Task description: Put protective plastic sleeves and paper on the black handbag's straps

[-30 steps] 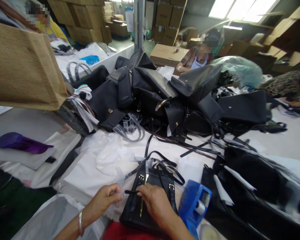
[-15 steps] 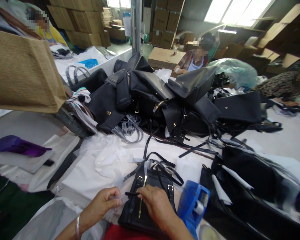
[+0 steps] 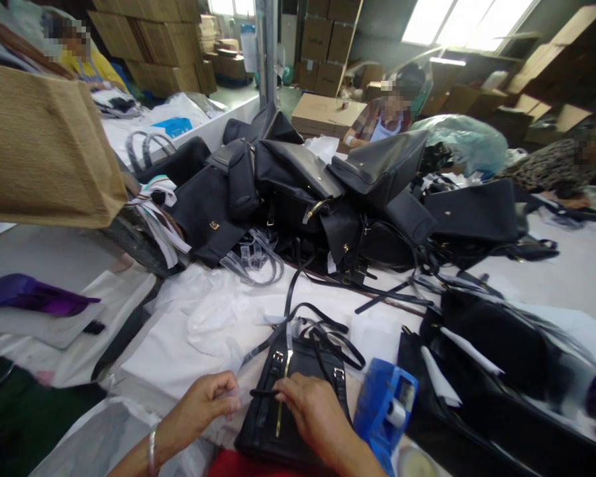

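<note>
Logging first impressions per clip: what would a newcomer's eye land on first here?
Probably the big heap of black leather handbags piled across the middle of the white table. Next, at the near edge, the left hand and right hand on a small black strapped bag, with a blue tape dispenser just right of it.

A small black handbag [image 3: 288, 404] lies flat, its looped straps splayed outward, just left of the blue tape dispenser [image 3: 385, 404]. A thin black strip [image 3: 264, 393] crosses its front beside a gold zipper pull [image 3: 280, 411].
</note>
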`<act>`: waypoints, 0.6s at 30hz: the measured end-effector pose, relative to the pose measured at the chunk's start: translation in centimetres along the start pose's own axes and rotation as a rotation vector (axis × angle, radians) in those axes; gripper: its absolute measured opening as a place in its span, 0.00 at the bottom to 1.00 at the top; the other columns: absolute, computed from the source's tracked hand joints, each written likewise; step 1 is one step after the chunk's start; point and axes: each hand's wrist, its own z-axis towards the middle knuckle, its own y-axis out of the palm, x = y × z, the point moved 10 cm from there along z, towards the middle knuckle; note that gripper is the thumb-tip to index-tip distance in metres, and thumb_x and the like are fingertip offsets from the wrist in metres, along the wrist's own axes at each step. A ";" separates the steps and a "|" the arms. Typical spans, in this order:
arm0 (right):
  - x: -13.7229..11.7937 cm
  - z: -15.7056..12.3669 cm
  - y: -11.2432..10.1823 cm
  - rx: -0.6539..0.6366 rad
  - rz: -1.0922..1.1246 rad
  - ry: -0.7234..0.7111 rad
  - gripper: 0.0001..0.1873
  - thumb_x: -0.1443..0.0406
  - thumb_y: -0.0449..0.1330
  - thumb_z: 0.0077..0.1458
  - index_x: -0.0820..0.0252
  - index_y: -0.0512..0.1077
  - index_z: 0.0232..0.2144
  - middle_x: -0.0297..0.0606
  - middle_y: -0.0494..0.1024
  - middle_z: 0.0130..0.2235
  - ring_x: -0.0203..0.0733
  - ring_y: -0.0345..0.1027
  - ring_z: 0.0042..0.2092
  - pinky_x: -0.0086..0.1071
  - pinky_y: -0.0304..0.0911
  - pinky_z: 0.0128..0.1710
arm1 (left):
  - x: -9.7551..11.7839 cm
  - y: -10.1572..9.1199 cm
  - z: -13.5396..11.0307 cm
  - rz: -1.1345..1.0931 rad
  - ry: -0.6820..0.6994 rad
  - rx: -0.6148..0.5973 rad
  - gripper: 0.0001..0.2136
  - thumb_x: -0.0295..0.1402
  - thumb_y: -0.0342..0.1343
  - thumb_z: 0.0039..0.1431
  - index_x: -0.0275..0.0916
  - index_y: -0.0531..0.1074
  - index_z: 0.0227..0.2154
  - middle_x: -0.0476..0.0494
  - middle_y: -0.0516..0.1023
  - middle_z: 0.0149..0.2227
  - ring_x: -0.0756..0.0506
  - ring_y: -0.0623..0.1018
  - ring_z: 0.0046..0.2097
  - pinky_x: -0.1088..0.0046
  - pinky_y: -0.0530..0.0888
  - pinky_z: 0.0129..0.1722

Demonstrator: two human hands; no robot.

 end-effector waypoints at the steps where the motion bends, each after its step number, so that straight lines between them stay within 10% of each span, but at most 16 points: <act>1: 0.0 0.0 0.0 -0.003 -0.003 0.002 0.10 0.64 0.49 0.65 0.49 0.70 0.43 0.31 0.76 0.36 0.37 0.70 0.38 0.28 0.54 0.35 | 0.0 0.0 0.0 0.008 0.004 0.000 0.13 0.41 0.60 0.51 0.37 0.67 0.26 0.52 0.69 0.23 0.49 0.68 0.28 0.74 0.63 0.29; 18: -0.8 0.6 0.5 -0.137 -0.093 -0.076 0.09 0.65 0.51 0.63 0.55 0.71 0.36 0.34 0.77 0.34 0.38 0.71 0.35 0.29 0.56 0.33 | 1.4 0.6 0.0 0.427 0.072 0.044 0.10 0.39 0.55 0.56 0.38 0.71 0.27 0.52 0.71 0.26 0.47 0.69 0.31 0.75 0.61 0.31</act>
